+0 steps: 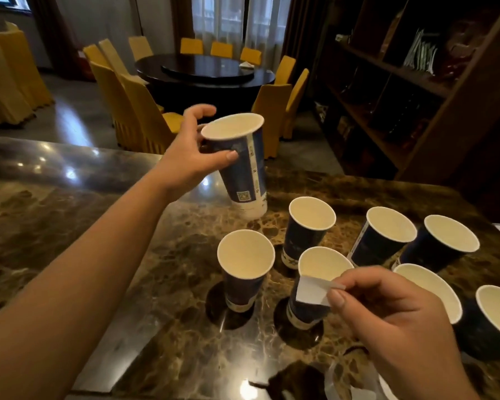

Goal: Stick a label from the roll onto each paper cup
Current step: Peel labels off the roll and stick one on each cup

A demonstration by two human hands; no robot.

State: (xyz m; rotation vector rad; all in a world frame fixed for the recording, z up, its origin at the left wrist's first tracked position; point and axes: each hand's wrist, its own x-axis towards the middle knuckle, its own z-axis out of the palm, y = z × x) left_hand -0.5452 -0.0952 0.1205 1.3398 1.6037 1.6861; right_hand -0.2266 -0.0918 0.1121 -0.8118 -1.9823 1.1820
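The left hand (189, 151) grips a stack of paper cups (244, 166) near its rim, tilted and raised above the middle of the marble table (70, 226). The right hand (387, 316) pinches a white label (313, 291) between thumb and forefinger, just beside the rim of a standing cup (315, 287). Six other cups stand upright toward the table's right edge. A strip of label backing (347, 382) lies at the near edge.

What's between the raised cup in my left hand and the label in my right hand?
In the head view, only one standing cup's rim and bare marble counter lie between the raised cup and the label.
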